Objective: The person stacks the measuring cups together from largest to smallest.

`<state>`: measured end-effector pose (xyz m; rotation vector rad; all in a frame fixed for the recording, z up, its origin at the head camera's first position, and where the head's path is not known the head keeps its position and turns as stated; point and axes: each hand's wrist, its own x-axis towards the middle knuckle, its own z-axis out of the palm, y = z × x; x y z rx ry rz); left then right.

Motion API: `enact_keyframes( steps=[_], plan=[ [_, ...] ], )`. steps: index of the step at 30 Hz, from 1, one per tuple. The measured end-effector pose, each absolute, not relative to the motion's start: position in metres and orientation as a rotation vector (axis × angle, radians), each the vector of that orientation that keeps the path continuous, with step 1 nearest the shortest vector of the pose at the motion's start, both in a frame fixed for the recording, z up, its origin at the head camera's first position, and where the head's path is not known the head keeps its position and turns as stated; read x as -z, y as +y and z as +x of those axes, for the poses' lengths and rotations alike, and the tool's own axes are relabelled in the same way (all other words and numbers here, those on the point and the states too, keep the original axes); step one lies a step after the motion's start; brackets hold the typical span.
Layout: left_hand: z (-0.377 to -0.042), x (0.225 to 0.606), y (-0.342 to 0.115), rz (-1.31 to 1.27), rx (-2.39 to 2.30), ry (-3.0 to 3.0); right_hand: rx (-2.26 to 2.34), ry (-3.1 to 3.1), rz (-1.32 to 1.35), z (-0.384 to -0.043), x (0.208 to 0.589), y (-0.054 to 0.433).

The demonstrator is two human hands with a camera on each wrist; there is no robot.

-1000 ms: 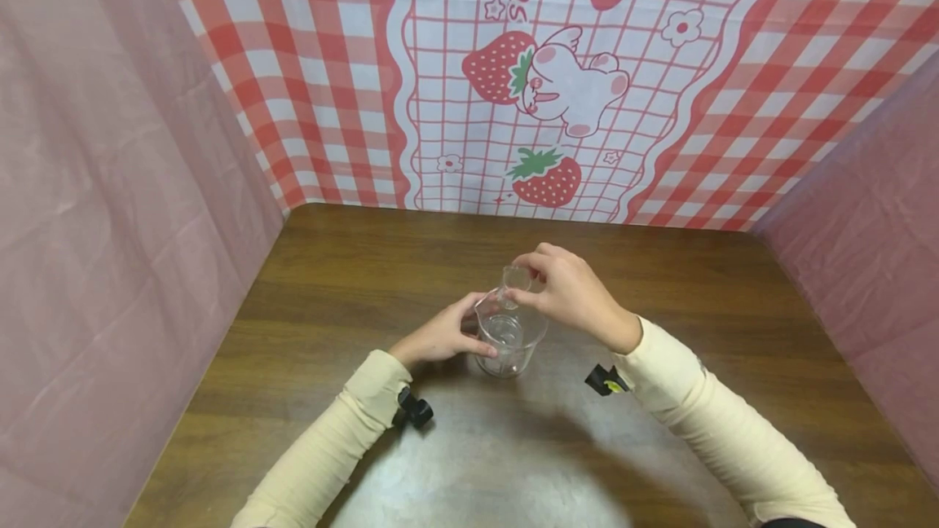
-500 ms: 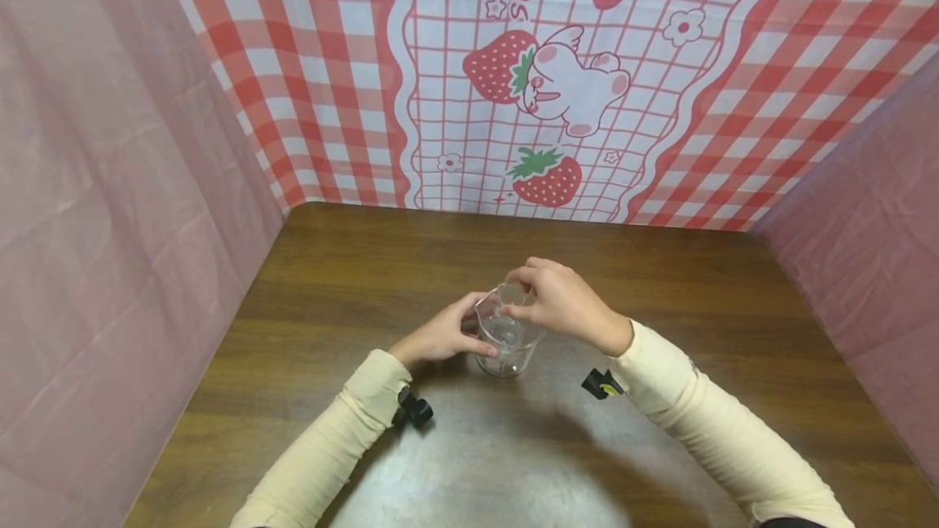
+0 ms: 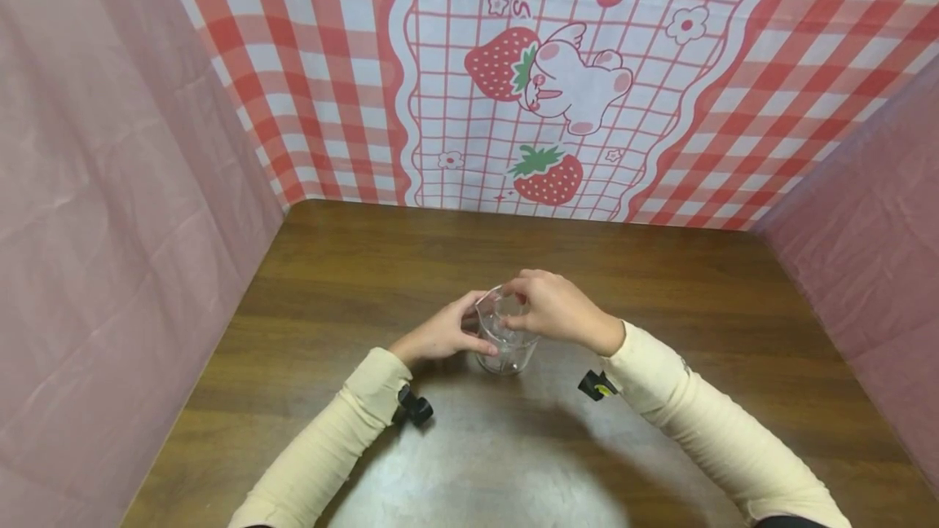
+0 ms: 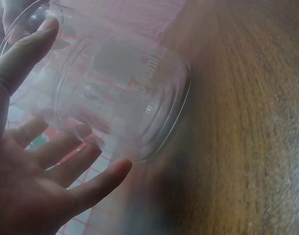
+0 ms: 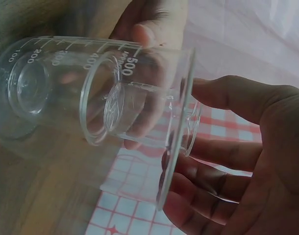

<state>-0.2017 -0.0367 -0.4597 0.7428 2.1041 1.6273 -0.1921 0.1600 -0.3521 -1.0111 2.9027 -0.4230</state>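
A large clear glass beaker with a white scale up to 500 stands upright on the table. My left hand holds it from the left, thumb on the near side and fingers round the far side. Inside it, in the right wrist view, sits a second, smaller beaker. My right hand pinches a still smaller clear glass vessel near its rim. That vessel is partly inside the large beaker, its base close over the second beaker's rim. The right fingertips overlap the large beaker's rim.
The brown wooden table lies under both hands. A red and white strawberry-print cloth hangs along the back, with pink cloth walls at the left and right. Each sleeve carries a small black camera.
My right hand has moved down and slightly left, taking the small glass vessel from above the large beaker's rim to inside it. The left hand keeps its hold in place.
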Motion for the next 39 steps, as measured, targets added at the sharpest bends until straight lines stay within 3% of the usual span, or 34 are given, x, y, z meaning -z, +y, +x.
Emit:
enact_keyframes(
  steps=[39],
  plan=[
    [-0.202, 0.46, -0.037, 0.766, -1.627, 2.117, 0.087, 2.864, -1.154, -0.188, 0.369, 0.144]
  ],
)
